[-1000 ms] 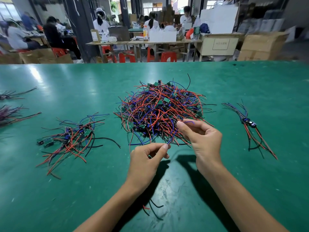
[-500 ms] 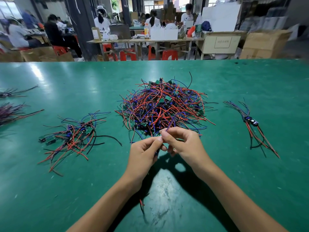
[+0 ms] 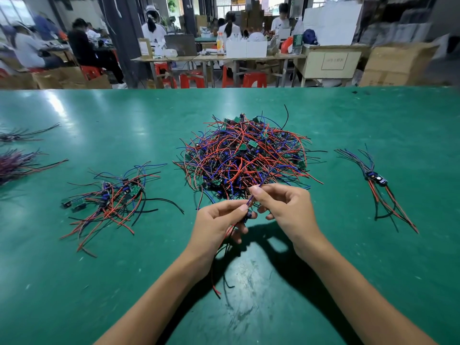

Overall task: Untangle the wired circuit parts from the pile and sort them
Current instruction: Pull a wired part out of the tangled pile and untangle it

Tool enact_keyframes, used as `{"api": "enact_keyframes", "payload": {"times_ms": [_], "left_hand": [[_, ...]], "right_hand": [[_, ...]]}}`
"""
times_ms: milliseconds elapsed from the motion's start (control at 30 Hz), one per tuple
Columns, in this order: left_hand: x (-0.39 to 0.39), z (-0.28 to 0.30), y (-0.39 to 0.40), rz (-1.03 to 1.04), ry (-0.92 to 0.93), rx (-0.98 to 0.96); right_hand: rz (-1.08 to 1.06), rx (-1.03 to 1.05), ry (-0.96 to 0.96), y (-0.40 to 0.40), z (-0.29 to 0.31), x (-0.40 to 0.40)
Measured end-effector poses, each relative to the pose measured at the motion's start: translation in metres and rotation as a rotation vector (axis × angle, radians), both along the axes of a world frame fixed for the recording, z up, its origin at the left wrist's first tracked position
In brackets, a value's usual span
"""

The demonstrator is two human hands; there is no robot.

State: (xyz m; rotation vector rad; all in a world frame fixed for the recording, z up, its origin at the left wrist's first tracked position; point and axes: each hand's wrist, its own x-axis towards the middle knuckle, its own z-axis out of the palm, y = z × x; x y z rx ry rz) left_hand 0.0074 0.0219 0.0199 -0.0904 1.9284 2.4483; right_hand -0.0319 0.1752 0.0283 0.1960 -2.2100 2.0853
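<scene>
Right hand (image 3: 286, 207): you are pinching a blue wire (image 3: 271, 171) at the fingertips.
Left hand (image 3: 219, 220): you are gripping the part (image 3: 247, 216), leads dangling toward you.
Wire axis: running up-right from your hands into the pile (image 3: 246, 155).
Nearer pile: your right hand.

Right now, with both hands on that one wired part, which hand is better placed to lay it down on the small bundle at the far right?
Probably the right hand: it is nearer the small right-hand bundle. The left hand would have to cross over.
</scene>
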Motion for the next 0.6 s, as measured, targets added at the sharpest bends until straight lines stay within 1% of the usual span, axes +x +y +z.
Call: {"api": "enact_keyframes", "payload": {"times_ms": [100, 200, 267, 467, 533, 600], "left_hand": [[0.0015, -0.0002, -0.0011, 0.031, 0.031, -0.033], [0.0033, -0.0006, -0.0015, 0.018, 0.048, -0.096], [0.0030, 0.0008, -0.0011, 0.003, 0.017, -0.072], [0.0003, 0.0048, -0.0057, -0.104, -0.119, 0.111], [-0.0005, 0.0030, -0.0065, -0.104, -0.106, 0.096], [0.0001, 0.0014, -0.0054, -0.117, -0.058, 0.029]], "right_hand": [[-0.031, -0.013, -0.007, 0.0004, -0.0004, -0.0008], [-0.047, -0.014, -0.004, 0.0001, -0.0017, -0.0018], [-0.045, -0.021, -0.001, -0.0001, -0.0021, -0.0025], [0.033, -0.107, -0.050, 0.0012, -0.0010, -0.0029], [0.085, -0.130, -0.058, 0.0015, -0.0008, -0.0025], [0.123, -0.131, -0.055, 0.0015, -0.0006, -0.0017]]}}
